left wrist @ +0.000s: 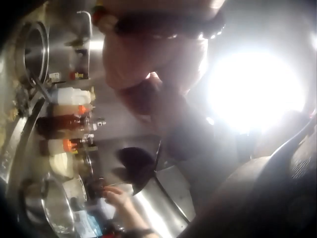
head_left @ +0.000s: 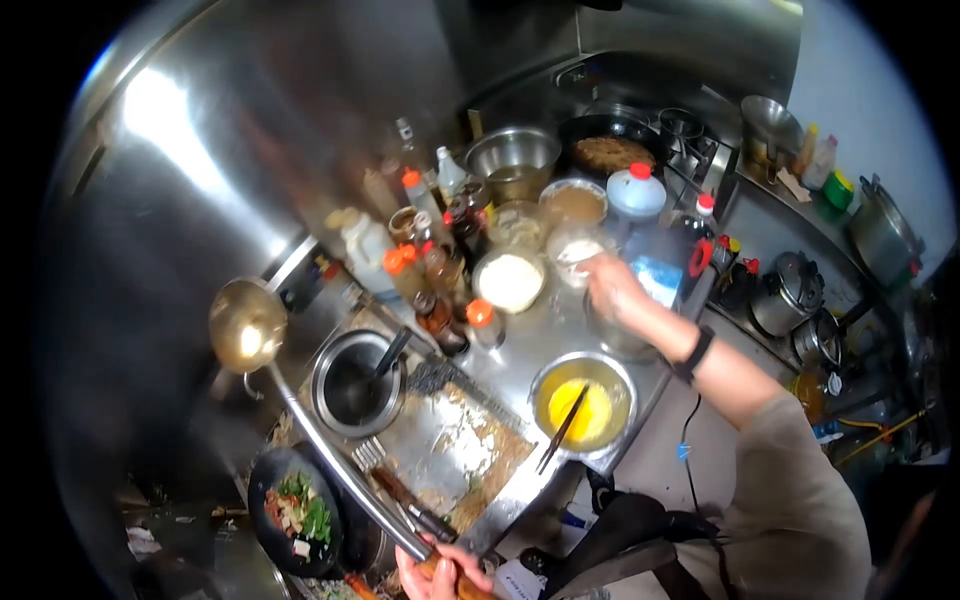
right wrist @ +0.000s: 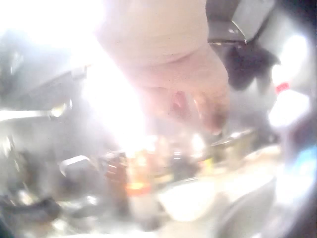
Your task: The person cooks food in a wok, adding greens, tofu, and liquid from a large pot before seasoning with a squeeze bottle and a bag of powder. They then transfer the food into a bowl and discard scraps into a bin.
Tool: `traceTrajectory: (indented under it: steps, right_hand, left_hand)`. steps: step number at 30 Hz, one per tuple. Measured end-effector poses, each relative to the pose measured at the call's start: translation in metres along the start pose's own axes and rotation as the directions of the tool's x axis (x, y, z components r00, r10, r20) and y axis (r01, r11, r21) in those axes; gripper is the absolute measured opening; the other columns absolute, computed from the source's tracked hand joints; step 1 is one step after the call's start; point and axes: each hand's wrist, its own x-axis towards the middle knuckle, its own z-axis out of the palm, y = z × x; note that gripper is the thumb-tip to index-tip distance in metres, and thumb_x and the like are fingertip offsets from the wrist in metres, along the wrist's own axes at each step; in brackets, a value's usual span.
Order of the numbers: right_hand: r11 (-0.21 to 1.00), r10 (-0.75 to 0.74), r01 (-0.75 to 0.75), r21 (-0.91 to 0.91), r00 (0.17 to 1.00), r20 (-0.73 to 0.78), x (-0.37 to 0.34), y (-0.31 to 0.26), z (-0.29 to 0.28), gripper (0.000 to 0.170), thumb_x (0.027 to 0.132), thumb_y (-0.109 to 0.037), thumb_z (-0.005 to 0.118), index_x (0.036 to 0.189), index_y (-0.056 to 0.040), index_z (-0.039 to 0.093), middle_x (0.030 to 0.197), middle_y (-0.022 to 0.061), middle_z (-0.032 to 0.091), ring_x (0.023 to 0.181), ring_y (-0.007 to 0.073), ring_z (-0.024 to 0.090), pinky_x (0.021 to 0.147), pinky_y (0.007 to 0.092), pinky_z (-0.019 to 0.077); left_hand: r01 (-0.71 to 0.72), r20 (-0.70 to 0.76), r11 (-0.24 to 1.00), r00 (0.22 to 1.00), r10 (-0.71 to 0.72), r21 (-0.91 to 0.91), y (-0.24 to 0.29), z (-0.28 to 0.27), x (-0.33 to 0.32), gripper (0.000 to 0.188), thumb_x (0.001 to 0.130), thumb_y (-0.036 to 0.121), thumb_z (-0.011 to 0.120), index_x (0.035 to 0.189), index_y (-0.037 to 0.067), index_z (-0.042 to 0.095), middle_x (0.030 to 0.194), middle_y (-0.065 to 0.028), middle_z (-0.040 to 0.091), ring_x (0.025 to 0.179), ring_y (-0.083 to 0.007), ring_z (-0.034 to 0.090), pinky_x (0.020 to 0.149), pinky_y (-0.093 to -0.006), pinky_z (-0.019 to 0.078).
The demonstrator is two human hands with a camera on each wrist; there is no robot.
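My left hand (head_left: 440, 575) grips the wooden handle of a long ladle (head_left: 248, 325), whose bowl is raised at the left. At the upper middle my right hand (head_left: 618, 292) is at the near side of a blurred container with white contents (head_left: 578, 252). In the right wrist view the fingers of this hand (right wrist: 185, 99) point down close together; whether they pinch anything cannot be told. Nearer to me, a metal bowl (head_left: 622, 388) has yellow liquid in it, with dark chopsticks (head_left: 563, 428) leaning across. A white-filled bowl (head_left: 510, 282) stands left of my right hand.
Sauce bottles (head_left: 436, 272) crowd the counter's left side. Behind are a large metal bowl (head_left: 513, 165) and a wok (head_left: 625, 128) with brown contents. A dark pot (head_left: 358, 385) and a black bowl of food (head_left: 296, 510) are at lower left. Shelves with pots (head_left: 790, 295) stand right.
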Motion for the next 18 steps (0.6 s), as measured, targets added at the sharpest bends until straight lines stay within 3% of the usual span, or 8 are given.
traceTrajectory:
  steps: [1,3,6,10,12,13,16,18]
  right_hand:
    - [0.974,0.1,-0.083,-0.208,0.993,0.068,0.021,0.037,0.009,0.026,0.068,0.001,0.053,0.091,-0.002,0.064,0.094,0.0184,0.061,0.09,0.0354,0.058,0.079,0.0399,0.0484]
    - [0.929,0.11,-0.038,-0.367,0.978,0.178,0.046,0.115,0.051,0.021,0.076,-0.01,0.052,0.089,-0.0043,0.066,0.097,0.0145,0.063,0.096,0.0315,0.056,0.084,0.0377,0.0455]
    - [0.78,0.385,0.006,-0.626,0.784,0.487,0.066,0.151,0.072,0.023,0.075,-0.01,0.052,0.091,-0.0077,0.068,0.095,0.0096,0.066,0.094,0.0303,0.056,0.08,0.0363,0.046]
    - [0.77,0.358,0.047,-0.636,0.793,0.493,0.058,0.172,0.081,0.021,0.077,-0.013,0.054,0.091,-0.0095,0.069,0.096,0.007,0.067,0.1,0.0287,0.055,0.079,0.0375,0.0467]
    - [0.8,0.354,0.0,-0.6,0.808,0.472,0.055,0.181,0.084,0.02,0.076,-0.014,0.054,0.089,-0.0082,0.069,0.095,0.0086,0.067,0.098,0.0291,0.056,0.078,0.039,0.0474]
    - [0.813,0.353,-0.023,-0.582,0.814,0.461,0.052,0.185,0.085,0.019,0.076,-0.014,0.055,0.088,-0.0075,0.068,0.095,0.0094,0.067,0.097,0.0293,0.056,0.077,0.0397,0.0478]
    - [0.893,0.38,-0.185,-0.409,0.798,0.468,0.053,0.186,0.077,0.015,0.074,-0.014,0.056,0.081,-0.0062,0.067,0.087,0.0129,0.066,0.091,0.0306,0.059,0.076,0.0406,0.0485]
    - [0.902,0.302,-0.1,-0.42,0.841,0.448,0.054,0.183,0.066,0.013,0.073,-0.013,0.056,0.077,-0.0062,0.066,0.08,0.0142,0.065,0.086,0.0315,0.061,0.075,0.0402,0.0491]
  left_hand:
    - [-0.021,0.036,1.0,0.999,0.021,0.007,-0.022,-0.002,0.008,0.051,0.084,0.005,0.058,0.128,0.0,0.031,0.072,-0.0119,0.056,0.047,-0.0175,0.053,0.043,-0.0258,0.0462]
    - [0.032,0.119,0.999,0.992,-0.035,0.024,-0.038,0.007,0.019,0.052,0.082,0.004,0.061,0.126,0.0,0.034,0.077,-0.0116,0.057,0.042,-0.0184,0.051,0.039,-0.0268,0.0455]
    - [0.034,0.107,0.969,0.992,-0.062,0.243,-0.065,0.026,0.036,0.042,0.079,0.0,0.061,0.117,0.002,0.043,0.078,-0.01,0.056,0.044,-0.0178,0.053,0.039,-0.0262,0.0451]
    - [0.307,0.297,0.923,0.881,-0.368,0.233,-0.049,0.071,0.055,0.039,0.08,-0.001,0.06,0.116,0.003,0.045,0.08,-0.0069,0.056,0.053,-0.0136,0.053,0.044,-0.0233,0.0447]
    - [0.098,0.359,0.968,0.916,-0.178,0.232,-0.068,0.079,0.066,0.037,0.081,-0.001,0.06,0.115,0.005,0.045,0.081,-0.0075,0.055,0.054,-0.0141,0.053,0.045,-0.0235,0.0454]
    - [0.238,0.419,0.952,0.858,-0.298,0.19,-0.076,0.07,0.072,0.038,0.082,0.001,0.059,0.116,0.007,0.043,0.081,-0.0082,0.055,0.054,-0.0145,0.053,0.045,-0.0238,0.0458]
    - [0.374,0.484,0.915,0.778,-0.4,0.155,-0.075,0.076,0.088,0.041,0.083,0.004,0.06,0.119,0.008,0.041,0.081,-0.0083,0.055,0.054,-0.014,0.052,0.046,-0.0231,0.0456]
    - [0.398,0.499,0.897,0.748,-0.438,0.191,-0.067,0.084,0.094,0.043,0.084,0.008,0.061,0.121,0.008,0.04,0.081,-0.0075,0.055,0.054,-0.0132,0.052,0.045,-0.0223,0.0449]
